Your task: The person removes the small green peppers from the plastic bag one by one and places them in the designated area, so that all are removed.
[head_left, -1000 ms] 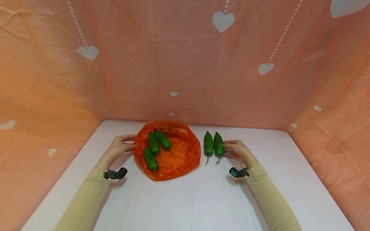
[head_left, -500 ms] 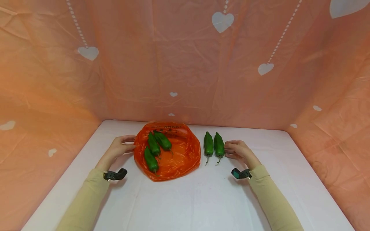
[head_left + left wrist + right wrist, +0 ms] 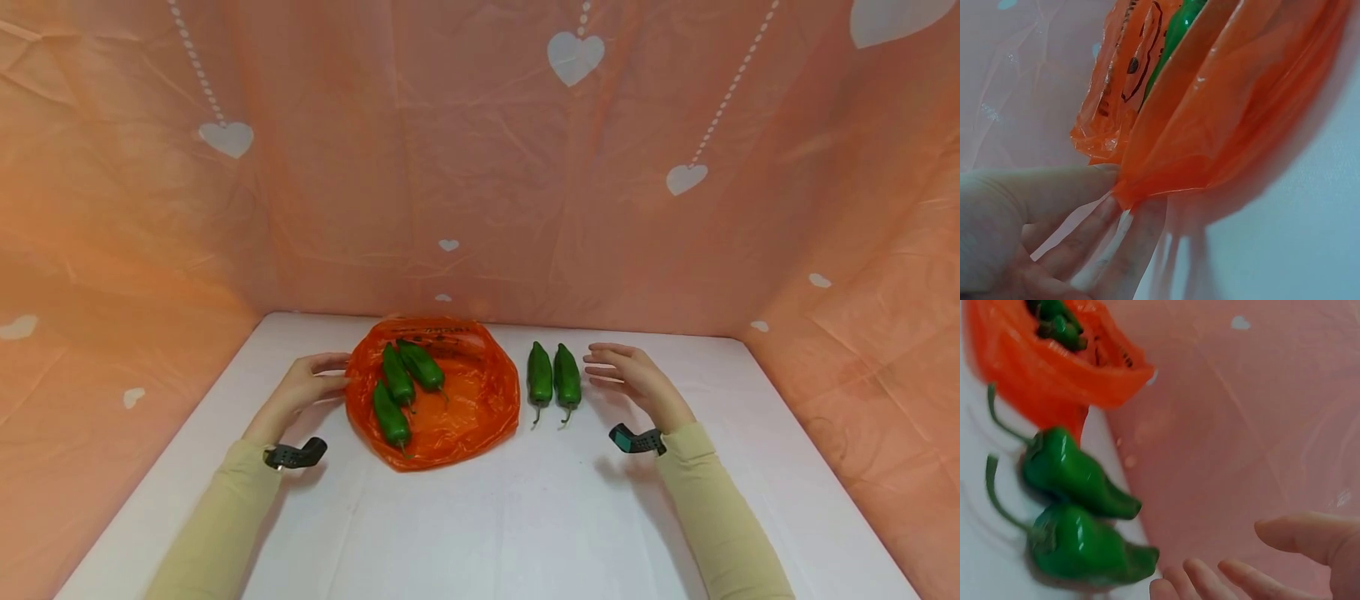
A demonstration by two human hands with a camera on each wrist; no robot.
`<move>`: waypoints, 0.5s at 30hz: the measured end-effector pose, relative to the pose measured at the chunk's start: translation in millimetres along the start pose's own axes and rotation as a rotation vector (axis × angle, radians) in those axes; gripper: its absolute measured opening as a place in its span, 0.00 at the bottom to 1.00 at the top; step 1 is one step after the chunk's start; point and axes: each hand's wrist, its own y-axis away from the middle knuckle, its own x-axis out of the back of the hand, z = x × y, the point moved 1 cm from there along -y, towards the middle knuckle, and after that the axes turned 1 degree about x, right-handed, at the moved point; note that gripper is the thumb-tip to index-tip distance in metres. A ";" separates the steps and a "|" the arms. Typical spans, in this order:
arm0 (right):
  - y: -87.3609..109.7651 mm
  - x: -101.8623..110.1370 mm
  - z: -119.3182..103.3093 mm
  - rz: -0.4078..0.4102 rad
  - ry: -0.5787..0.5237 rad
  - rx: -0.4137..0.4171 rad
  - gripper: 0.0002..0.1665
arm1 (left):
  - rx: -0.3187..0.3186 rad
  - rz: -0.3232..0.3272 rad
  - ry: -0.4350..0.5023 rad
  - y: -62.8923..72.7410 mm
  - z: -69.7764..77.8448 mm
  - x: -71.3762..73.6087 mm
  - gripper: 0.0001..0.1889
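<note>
An orange plastic bag [image 3: 465,425] lies spread with its mouth up on the white table, with three green peppers [image 3: 391,414] inside toward its left. My left hand [image 3: 297,389] pinches the bag's left edge between thumb and fingers; the left wrist view shows the gathered plastic [image 3: 1147,181] at the fingertips. Two more green peppers, a nearer-to-bag one [image 3: 539,375] and an outer one [image 3: 567,377], lie side by side right of the bag, stems toward me. Just right of the outer pepper, my right hand [image 3: 633,377] hovers with fingers spread, holding nothing.
A white cloth covers the table [image 3: 465,533]. Orange sheeting with white hearts [image 3: 480,183] rises behind the table's back edge and along both sides. Each wrist wears a black strap with a small camera, such as the right wrist camera [image 3: 636,439].
My right hand has let go of the outer pepper's side, lifting and drawing slightly right, its fingers spreading. My left hand, the bag and the peppers stay in place.
</note>
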 end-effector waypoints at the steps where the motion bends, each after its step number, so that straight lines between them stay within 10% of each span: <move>1: -0.5 -1.1 -2.2 -0.006 -0.013 0.004 0.32 | 0.000 -0.001 -0.001 0.2 0.1 0.1 0.26; 15: -14.7 -33.5 -37.0 -0.125 -0.118 0.096 0.27 | 0.008 -0.020 0.005 1.5 3.0 -0.9 0.27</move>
